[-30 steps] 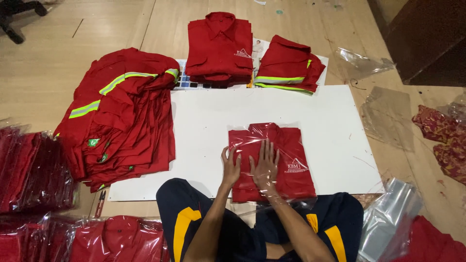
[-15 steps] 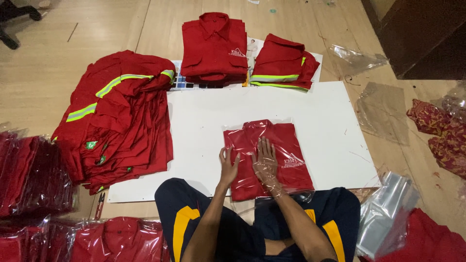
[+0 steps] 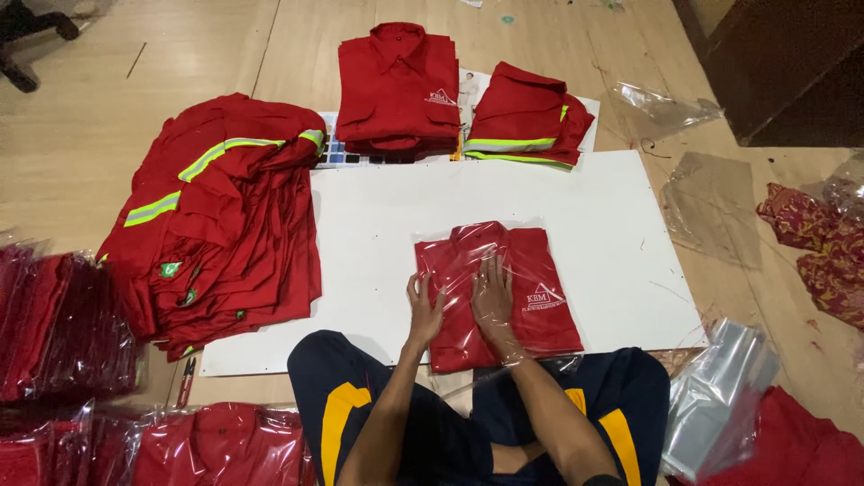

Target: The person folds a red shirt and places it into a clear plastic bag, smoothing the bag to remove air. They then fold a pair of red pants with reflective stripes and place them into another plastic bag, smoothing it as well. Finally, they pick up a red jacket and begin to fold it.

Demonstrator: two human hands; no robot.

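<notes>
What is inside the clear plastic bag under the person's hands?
A folded red shirt fills the clear bag, lying on the white board. The left hand and right hand press on it, covering its middle. Its underside is hidden.

A clear plastic bag holding a folded red shirt point(image 3: 495, 292) lies on the near half of the white board point(image 3: 378, 234), with a small white logo patch on its right side. Left of the board, at the picture's edge, sits a stack of bagged red shirts point(image 3: 49, 328), glossy and rectangular. More bagged red shirts point(image 3: 198, 445) lie near the board's front left corner. Right of the board, two empty clear bags point(image 3: 711, 202) lie flat on the floor, and a crumpled clear bag point(image 3: 720, 396) sits by its front right corner. On the pile of red shirts point(image 3: 225, 225) at the board's left edge, small green labels point(image 3: 169, 268) show.
</notes>
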